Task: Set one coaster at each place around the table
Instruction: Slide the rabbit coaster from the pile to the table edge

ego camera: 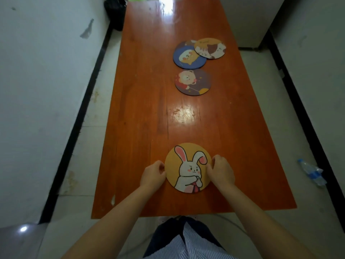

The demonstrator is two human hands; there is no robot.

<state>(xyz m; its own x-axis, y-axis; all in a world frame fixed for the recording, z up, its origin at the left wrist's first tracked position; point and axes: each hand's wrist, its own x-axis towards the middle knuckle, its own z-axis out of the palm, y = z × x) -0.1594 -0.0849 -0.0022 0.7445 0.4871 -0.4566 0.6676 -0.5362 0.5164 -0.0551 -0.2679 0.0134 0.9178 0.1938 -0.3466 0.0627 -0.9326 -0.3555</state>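
A round yellow coaster with a white rabbit lies flat on the long orange wooden table, near its front edge. My left hand pinches the coaster's left rim and my right hand pinches its right rim. Farther up the table lies a purple coaster with a bear. Beyond it a blue coaster with a bear and a yellow coaster with cats overlap, with another coaster partly hidden under them.
White walls with black skirting close in on both sides of the narrow table. A crushed plastic water bottle lies on the floor at the right. A black bag stands at the far left, a white cabinet at the far right.
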